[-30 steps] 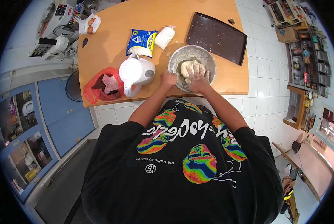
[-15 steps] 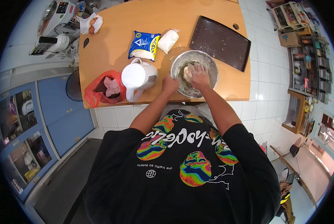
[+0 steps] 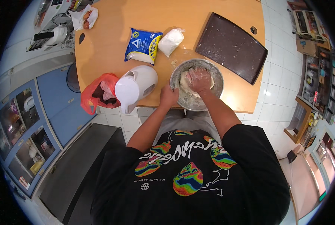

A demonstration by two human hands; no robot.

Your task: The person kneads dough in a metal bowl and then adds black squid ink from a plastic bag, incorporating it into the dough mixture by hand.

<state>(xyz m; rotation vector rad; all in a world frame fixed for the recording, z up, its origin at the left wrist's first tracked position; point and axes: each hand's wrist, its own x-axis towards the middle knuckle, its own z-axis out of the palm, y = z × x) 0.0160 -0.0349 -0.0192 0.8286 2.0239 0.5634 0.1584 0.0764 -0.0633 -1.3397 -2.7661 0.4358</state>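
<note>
A metal mixing bowl (image 3: 220, 89) with flour-smeared walls stands at the table's front edge. My left hand (image 3: 169, 96) is closed on its left rim, with the thumb over the edge. Inside the bowl my right hand (image 3: 200, 80) presses down on a pale lump of dough (image 3: 186, 84), its fingers curled over the top. The hand covers much of the dough, and flour or dough coats the fingers.
Behind the bowl lie a blue flour packet (image 3: 142, 45) and a white plastic bag (image 3: 171, 41). A dark baking tray (image 3: 233, 47) sits at the back right. To the left are a white electric kettle (image 3: 137, 86), a red plastic bag (image 3: 96, 92) and a bag of eggs (image 3: 85, 18).
My right hand has moved from beside the dough onto it, and the dough looks flatter and wider. My left hand stays at the bowl's rim. The whole view has shifted a little.
</note>
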